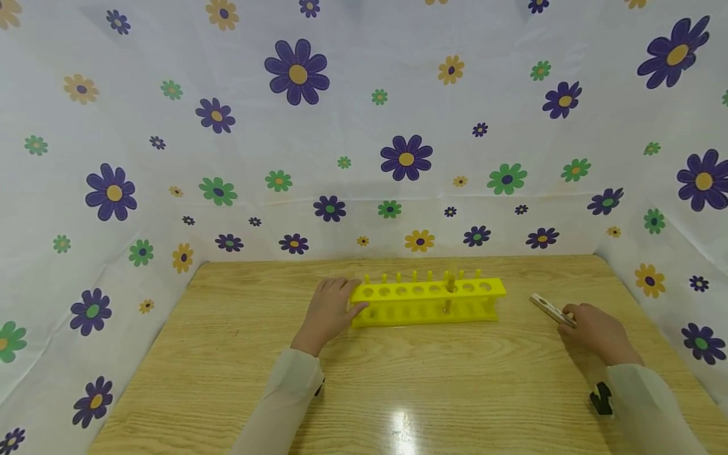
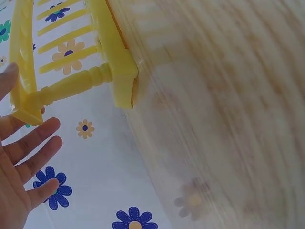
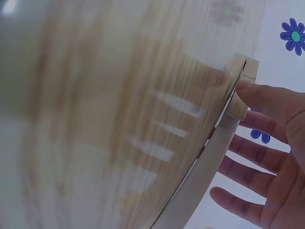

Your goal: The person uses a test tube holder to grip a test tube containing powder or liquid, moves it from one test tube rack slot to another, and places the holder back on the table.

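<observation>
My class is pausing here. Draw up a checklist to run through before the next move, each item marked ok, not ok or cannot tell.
1. Yellow rack standing upright on the table: ok.
2. Left hand holding the rack's left end: ok.
3. Tube seated in the rack: ok, sixth hole from the left in the head view.
4. Wooden clamp held in the right hand: ok.
5. Clamp around the tube: not ok, it is apart, right of the rack.
6. Tube's contents: cannot tell, too small to see.
</observation>
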Available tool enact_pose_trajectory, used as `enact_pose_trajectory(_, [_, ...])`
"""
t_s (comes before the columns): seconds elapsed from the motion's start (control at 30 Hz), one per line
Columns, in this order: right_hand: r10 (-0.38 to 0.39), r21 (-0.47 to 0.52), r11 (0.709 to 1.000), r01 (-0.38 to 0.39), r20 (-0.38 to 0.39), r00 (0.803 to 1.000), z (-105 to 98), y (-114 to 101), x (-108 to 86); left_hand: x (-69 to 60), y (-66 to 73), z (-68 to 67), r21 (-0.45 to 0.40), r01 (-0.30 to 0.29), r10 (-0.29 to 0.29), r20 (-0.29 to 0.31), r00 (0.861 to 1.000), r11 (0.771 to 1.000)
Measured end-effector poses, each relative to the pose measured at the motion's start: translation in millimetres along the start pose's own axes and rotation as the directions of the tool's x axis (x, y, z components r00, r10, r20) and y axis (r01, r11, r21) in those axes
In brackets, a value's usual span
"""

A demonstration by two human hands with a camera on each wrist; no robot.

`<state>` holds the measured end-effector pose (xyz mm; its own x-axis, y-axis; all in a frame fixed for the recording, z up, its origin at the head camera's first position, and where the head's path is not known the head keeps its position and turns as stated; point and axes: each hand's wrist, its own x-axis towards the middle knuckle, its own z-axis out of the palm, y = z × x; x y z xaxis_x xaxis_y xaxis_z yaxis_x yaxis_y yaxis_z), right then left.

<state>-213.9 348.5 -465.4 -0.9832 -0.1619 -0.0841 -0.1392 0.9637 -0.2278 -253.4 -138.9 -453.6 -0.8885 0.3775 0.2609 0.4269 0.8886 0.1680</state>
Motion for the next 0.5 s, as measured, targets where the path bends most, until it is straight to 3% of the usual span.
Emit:
enact_pose_trajectory(0.23, [0.006,-0.010,1.000,-0.006,-0.002,1.000,2.7,2.0,1.5,0.5,2.2,-4.3,0.090,-0.014,0.014,-0.006,1.000,0.996])
enact_pose_trajectory(0.5, [0.022,-0.003,1.000,-0.022,0.006,1.000,2.5,2.4,2.4,-0.4,2.8,-5.8,0.107,-0.027,0.030,-0.029,0.999,0.994])
